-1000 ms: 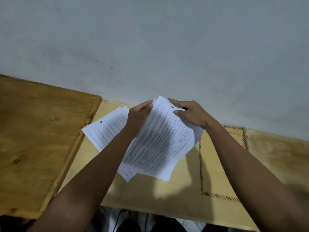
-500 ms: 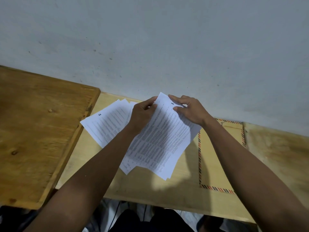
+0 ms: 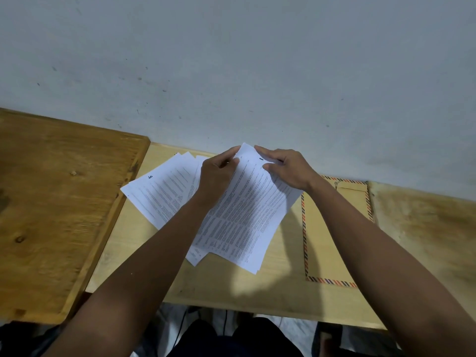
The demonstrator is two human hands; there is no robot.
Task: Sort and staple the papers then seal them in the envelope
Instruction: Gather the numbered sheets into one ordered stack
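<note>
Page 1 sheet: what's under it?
Under the top sheet, more printed sheets fan out left, one numbered 5. Their count and other numbers are covered. Both hands pinch its top edge.

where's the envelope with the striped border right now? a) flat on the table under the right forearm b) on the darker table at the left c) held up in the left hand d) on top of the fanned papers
a: the envelope lies flat on the light table, right of the papers, under the right forearm.
</note>
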